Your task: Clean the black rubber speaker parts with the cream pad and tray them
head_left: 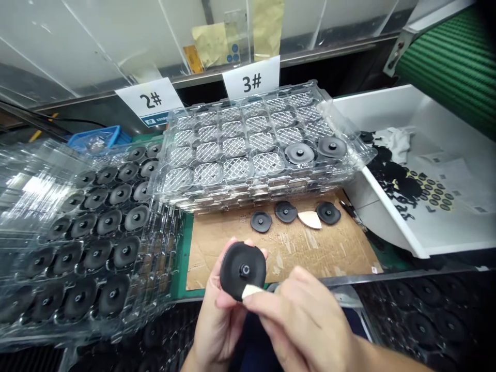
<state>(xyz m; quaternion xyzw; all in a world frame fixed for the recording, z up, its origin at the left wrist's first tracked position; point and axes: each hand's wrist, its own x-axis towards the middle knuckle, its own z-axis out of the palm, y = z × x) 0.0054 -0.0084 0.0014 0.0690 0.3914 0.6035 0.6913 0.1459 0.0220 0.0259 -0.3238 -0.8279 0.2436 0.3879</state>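
Note:
My left hand grips a round black disc, its short central stem facing up. The fingers wrap behind it, and the thumb lies along its lower edge. My right hand is closed, with a small cream-coloured piece at its fingertips against the disc's lower right rim. Most of that piece is hidden by the fingers. Beyond the hands, on a cardboard sheet, lie three similar black discs and a pale cream wedge-shaped piece.
Behind the cardboard, a stack of clear plastic trays has two discs in its top layer. Disc-filled trays stand at left. A white bin holding black scraps is at right, below a green roller. A blue basket sits back left.

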